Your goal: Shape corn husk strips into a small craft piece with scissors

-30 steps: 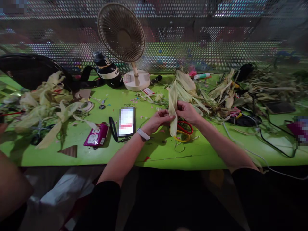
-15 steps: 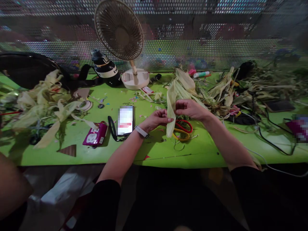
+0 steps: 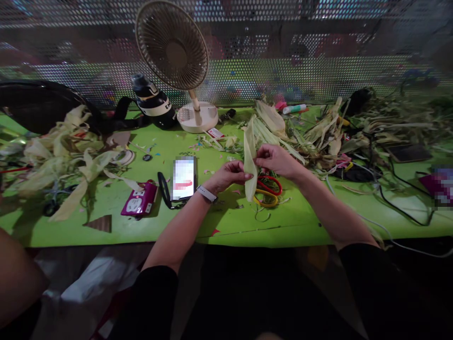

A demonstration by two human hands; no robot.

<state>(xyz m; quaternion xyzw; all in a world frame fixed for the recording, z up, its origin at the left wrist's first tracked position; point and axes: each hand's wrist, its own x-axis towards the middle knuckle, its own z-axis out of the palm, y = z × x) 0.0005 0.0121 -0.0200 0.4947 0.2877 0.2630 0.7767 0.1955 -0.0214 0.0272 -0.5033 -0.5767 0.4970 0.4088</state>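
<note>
A long pale yellow corn husk strip (image 3: 249, 146) stands upright above the green table (image 3: 230, 226), pinched between both hands. My left hand (image 3: 228, 175), with a white watch at its wrist, grips the strip's lower part from the left. My right hand (image 3: 278, 160) pinches the strip from the right, slightly higher. Under the hands lie scissors with red and yellow handles (image 3: 269, 191).
A phone (image 3: 184, 178) lies left of my hands, beside a magenta power strip (image 3: 136, 204). A desk fan (image 3: 177, 56) and a dark bottle (image 3: 154, 101) stand at the back. Husk piles (image 3: 60, 156) (image 3: 329, 132) flank both sides; cables (image 3: 399, 203) run right. Another person's arm (image 3: 14, 278) shows lower left.
Both hands have stayed on the husk strip, shifting their fingers slightly along it. The view has drifted a little, nothing else on the table moved.
</note>
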